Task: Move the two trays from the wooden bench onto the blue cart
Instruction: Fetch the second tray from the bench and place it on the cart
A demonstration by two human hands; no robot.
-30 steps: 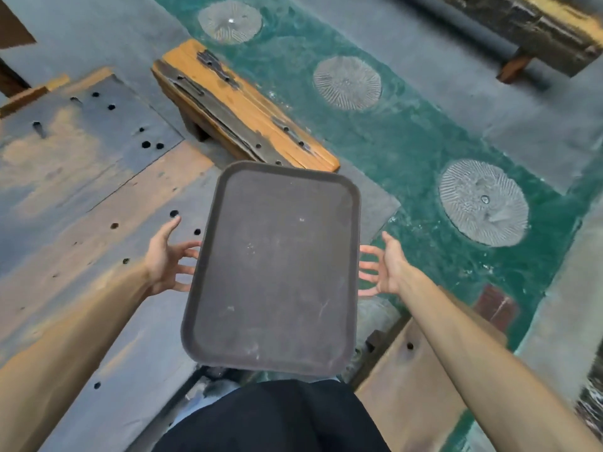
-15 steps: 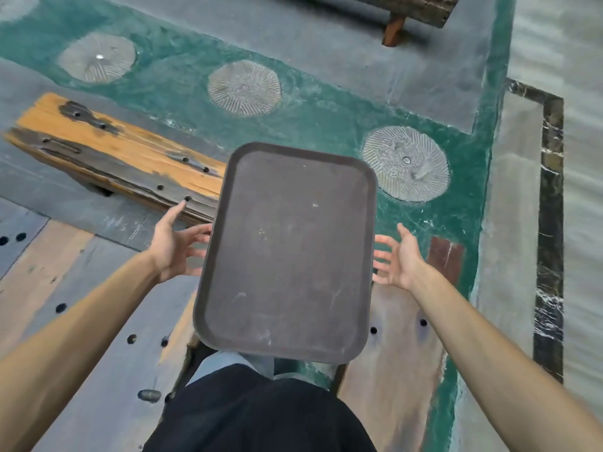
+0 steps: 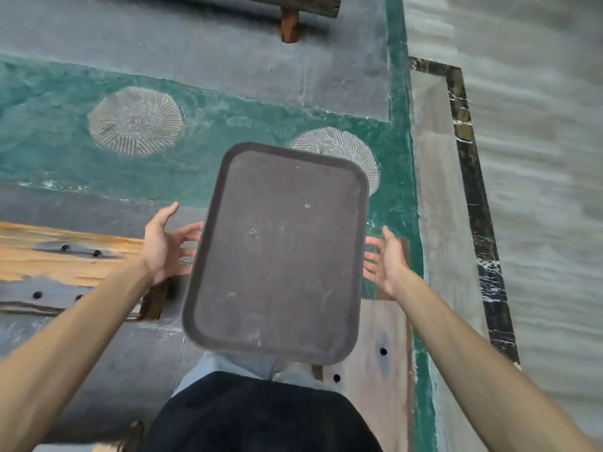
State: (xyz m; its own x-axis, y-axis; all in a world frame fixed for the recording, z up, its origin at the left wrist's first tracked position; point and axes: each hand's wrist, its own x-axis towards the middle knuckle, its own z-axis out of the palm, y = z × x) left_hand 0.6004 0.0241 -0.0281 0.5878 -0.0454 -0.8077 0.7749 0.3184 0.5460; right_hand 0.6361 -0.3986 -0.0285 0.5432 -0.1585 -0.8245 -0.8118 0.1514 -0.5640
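Observation:
A dark brown rectangular tray is carried flat in front of my body, its long side pointing away from me. My left hand supports its left edge with fingers tucked underneath. My right hand supports the right edge the same way, fingers under the tray. The worn wooden bench lies at the left, partly behind my left arm, with nothing showing on the part in view. No second tray and no blue cart are in view.
The floor has a green band with round ribbed discs. Another bench's leg stands at the top. A dark marble strip borders grey stone at the right. My legs and dark shirt fill the bottom.
I have turned to the right with the tray in both hands. The wooden bench has slid from the centre to the left edge, and the marble strip has come into view.

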